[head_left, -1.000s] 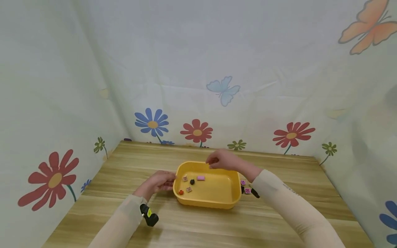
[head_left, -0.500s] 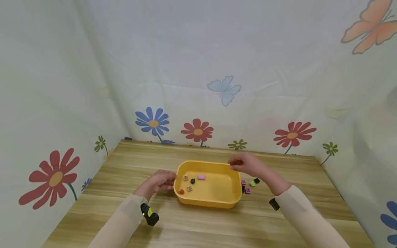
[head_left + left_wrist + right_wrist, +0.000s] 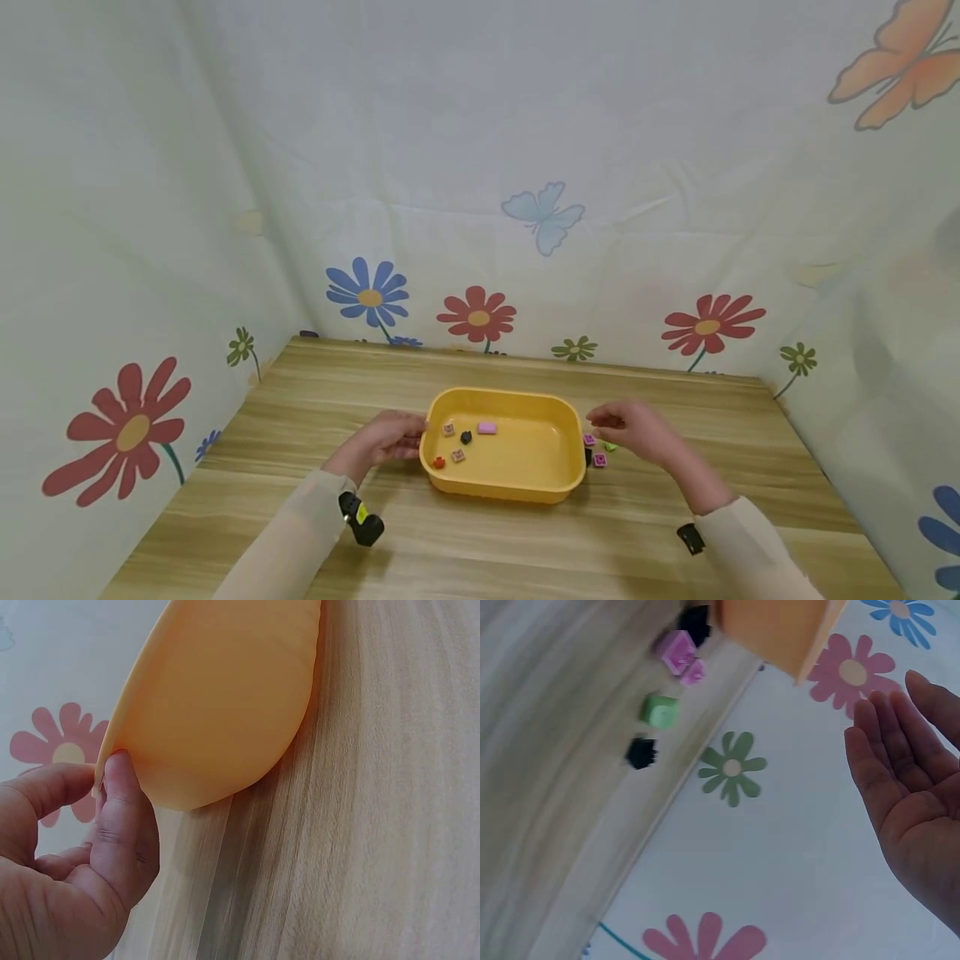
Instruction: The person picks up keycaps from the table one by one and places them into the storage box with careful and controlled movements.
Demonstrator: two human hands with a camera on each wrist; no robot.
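A yellow plastic basin (image 3: 525,454) stands on the table. My left hand (image 3: 386,435) pinches its left rim between thumb and fingers, plain in the left wrist view. Inside the basin's left half lie a pink block (image 3: 487,428), a black piece (image 3: 467,437), a red piece (image 3: 438,462) and tan pieces (image 3: 458,456). My right hand (image 3: 633,427) is just beyond the right rim, above loose pieces, its fingers loosely bent with nothing in them. Near it are magenta pieces (image 3: 676,651), a green block (image 3: 660,712) and black pieces (image 3: 641,753).
The wood-grain table (image 3: 360,375) reaches back to a pale curtain (image 3: 450,167) printed with flowers and butterflies, which also lines both sides. Black straps with devices sit on both wrists, such as the left wrist device (image 3: 362,521).
My right hand has moved right, from above the basin's back rim to over the loose pieces beside it. The left hand stays on the rim, and the pieces in the basin look unchanged.
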